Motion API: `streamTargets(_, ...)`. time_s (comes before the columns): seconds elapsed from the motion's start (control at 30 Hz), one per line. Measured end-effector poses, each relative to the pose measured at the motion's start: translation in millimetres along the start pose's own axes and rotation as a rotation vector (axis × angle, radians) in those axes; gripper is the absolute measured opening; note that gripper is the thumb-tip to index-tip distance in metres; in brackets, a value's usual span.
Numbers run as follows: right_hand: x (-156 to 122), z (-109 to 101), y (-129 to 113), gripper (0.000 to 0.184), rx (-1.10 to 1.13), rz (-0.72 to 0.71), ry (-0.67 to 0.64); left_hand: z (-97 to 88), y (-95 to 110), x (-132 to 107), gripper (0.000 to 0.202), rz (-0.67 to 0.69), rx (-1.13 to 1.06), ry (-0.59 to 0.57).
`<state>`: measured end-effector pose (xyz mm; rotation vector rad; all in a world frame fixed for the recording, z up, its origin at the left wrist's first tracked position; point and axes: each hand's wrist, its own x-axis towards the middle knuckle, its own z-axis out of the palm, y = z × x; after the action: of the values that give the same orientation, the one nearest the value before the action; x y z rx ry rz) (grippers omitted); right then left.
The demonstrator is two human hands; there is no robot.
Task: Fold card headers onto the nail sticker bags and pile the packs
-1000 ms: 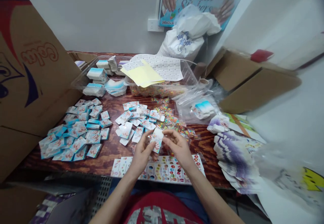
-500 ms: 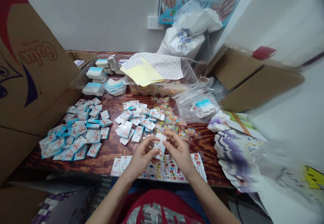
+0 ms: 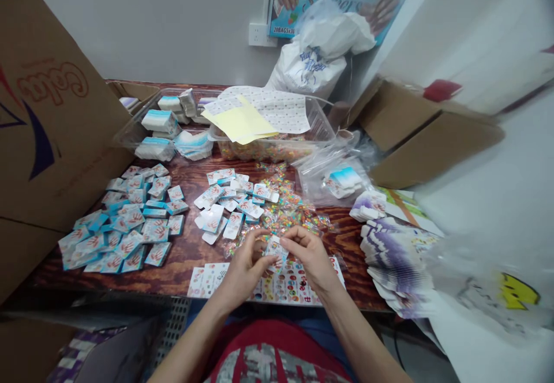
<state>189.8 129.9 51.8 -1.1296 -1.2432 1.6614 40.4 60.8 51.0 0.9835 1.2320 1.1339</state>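
Flap on the little box has swung down, so it's probably nearly closed; left hand and right hand fingers both pinch it, near the sticker sheets.

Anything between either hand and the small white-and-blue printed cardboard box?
Nothing visible: the left hand and right hand both have fingers on the small white-and-blue printed cardboard box. The white paper sheets with colourful prints lie on the table, not between.
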Motion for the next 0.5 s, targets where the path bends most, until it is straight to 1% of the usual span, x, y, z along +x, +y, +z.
streamTargets(0.1,0,0,-2,0.029,0.003,0.01,-0.001,-1.4,-1,0,0.043,-0.006,-0.005,-0.01)
streamTargets(0.17,-2,-1,-5,0.03,-0.043,-0.013,-0.042,-2.8,-1,-1,0.045,-0.017,-0.029,-0.01)
streamTargets(0.27,-6,-2,-11,0.026,-0.173,-0.094,-0.117,-4.7,-3,-4,0.047,-0.014,-0.072,-0.011)
streamTargets(0.37,-10,-4,-12,0.02,-0.26,-0.173,-0.12,-5.7,-3,-6,0.048,-0.012,-0.07,-0.011)
streamTargets(0.43,-9,-5,-9,0.019,-0.209,-0.137,-0.108,-6.2,-2,-8,0.049,-0.016,-0.051,-0.029)
streamTargets(0.5,-7,-5,-4,0.023,-0.085,-0.027,-0.103,-6.7,-1,-8,0.049,-0.021,-0.032,-0.052)
